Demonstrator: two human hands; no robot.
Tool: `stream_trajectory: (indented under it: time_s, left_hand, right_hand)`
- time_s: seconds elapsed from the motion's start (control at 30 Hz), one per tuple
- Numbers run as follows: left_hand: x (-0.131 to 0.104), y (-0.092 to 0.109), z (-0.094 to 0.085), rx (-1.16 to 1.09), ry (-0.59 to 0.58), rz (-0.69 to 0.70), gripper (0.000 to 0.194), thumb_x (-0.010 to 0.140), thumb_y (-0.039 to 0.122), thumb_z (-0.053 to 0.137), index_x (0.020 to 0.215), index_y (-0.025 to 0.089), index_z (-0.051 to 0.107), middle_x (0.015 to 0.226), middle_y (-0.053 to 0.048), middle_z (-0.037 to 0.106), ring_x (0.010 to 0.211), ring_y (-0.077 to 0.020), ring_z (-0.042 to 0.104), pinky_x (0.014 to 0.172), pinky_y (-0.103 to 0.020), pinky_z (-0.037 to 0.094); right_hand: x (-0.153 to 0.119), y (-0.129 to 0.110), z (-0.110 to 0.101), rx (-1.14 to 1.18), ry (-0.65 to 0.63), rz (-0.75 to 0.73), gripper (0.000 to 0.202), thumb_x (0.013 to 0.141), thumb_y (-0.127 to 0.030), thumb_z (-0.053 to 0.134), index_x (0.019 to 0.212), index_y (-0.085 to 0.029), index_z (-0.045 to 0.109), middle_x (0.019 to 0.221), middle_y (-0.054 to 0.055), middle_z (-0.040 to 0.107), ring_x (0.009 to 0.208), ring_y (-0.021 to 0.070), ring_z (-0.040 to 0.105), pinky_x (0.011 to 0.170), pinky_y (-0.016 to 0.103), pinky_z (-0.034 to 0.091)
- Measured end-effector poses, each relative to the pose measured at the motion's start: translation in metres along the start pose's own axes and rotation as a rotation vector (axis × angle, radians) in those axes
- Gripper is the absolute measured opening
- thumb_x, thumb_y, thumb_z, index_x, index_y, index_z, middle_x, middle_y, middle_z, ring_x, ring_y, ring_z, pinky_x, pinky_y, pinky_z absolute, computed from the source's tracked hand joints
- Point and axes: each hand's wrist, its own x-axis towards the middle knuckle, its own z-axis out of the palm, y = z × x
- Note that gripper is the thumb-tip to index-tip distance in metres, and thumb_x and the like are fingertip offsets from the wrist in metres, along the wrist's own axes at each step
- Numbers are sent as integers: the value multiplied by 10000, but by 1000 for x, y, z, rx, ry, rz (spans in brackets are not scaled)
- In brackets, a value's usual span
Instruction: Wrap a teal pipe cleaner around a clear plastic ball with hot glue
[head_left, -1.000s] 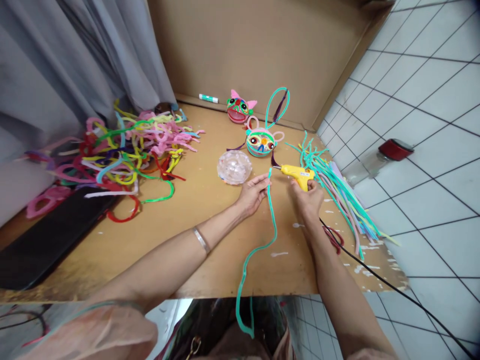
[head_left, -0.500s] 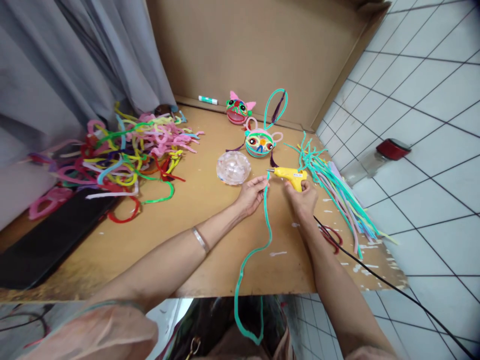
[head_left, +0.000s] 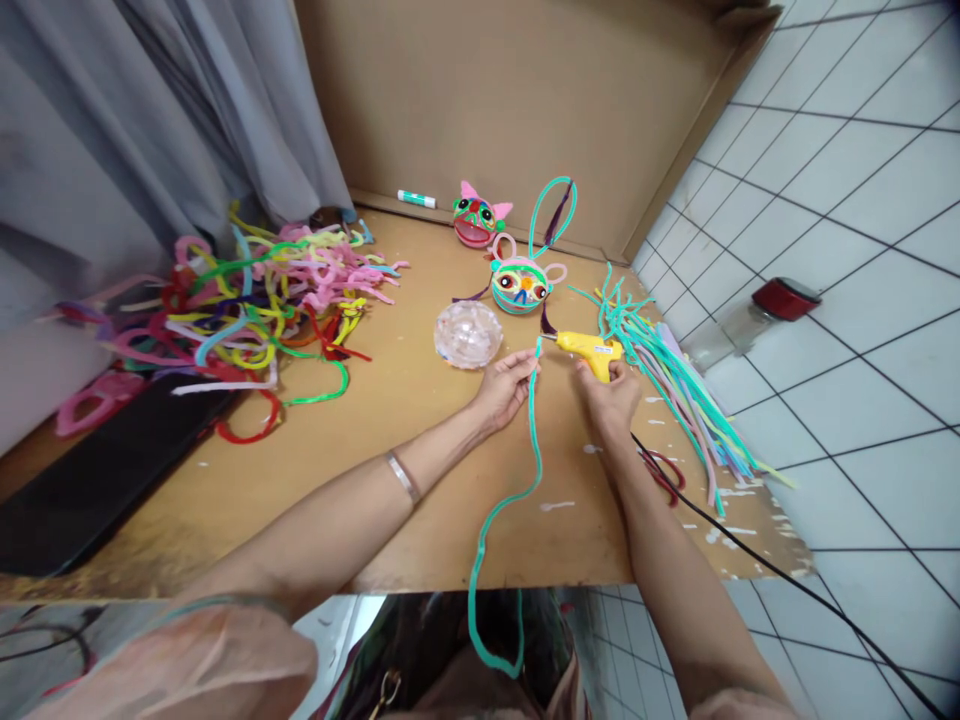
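My left hand (head_left: pixel 508 390) pinches a long teal pipe cleaner (head_left: pixel 534 440) near its upper end; the rest hangs down over the table's front edge. In my right hand (head_left: pixel 611 395) is a yellow glue gun (head_left: pixel 589 350), its metal nozzle pointing left, close beside the pipe cleaner's tip. Whether nozzle and tip touch, I cannot tell. A clear round plastic piece (head_left: pixel 469 335) lies just beyond my left hand. Behind the glue gun sits a decorated ball (head_left: pixel 521 287) with a face, pink loops and a teal loop above it.
A second decorated ball (head_left: pixel 475 217) and a glue stick (head_left: pixel 416 200) are at the back. Tangled pipe cleaners (head_left: pixel 277 300) and a black tray (head_left: pixel 105 480) lie left. Straight pipe cleaners (head_left: pixel 682 390), red scissors (head_left: pixel 664 475) and a black cord (head_left: pixel 780 568) are at right.
My right hand and the glue gun have shifted slightly right. The pipe cleaner's tip has moved a little up and right, and its hanging loop has risen slightly.
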Motion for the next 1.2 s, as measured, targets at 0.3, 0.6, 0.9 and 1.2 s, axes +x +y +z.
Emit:
stream_trajectory:
  time_s: [0.3, 0.6, 0.9, 1.2]
  left_hand:
    - [0, -1, -2, 2, 16, 1, 116, 748, 51, 740, 825, 130, 704, 633, 20, 650, 605, -62, 565, 640, -182, 440]
    - [0, -1, -1, 21, 19, 12, 135, 740, 67, 775, 819, 119, 680, 632, 23, 649, 541, -40, 544, 567, -156, 422]
    - [-2, -1, -1, 63, -7, 3, 165, 720, 86, 807, 783, 127, 660, 625, 30, 651, 512, -33, 535, 532, -143, 418]
    - [2, -2, -3, 68, -2, 12, 227, 706, 104, 818, 893, 128, 692, 647, 29, 673, 526, -33, 544, 558, -150, 444]
  right_hand:
    - [-4, -3, 2, 6, -19, 10, 312, 590, -476, 714, 652, -227, 537, 558, -48, 510, 565, 144, 452, 567, 281, 346]
    - [26, 31, -17, -224, 88, -35, 394, 691, -574, 641, 749, -185, 670, 622, 11, 563, 598, 175, 427, 611, 301, 314]
    - [38, 36, -24, -155, 56, 117, 374, 627, -567, 697, 650, -196, 651, 550, -8, 532, 551, 170, 453, 570, 301, 322]
    - [13, 2, -14, 42, -115, -24, 366, 551, -530, 698, 597, -194, 560, 542, -65, 429, 549, 92, 325, 540, 264, 261]
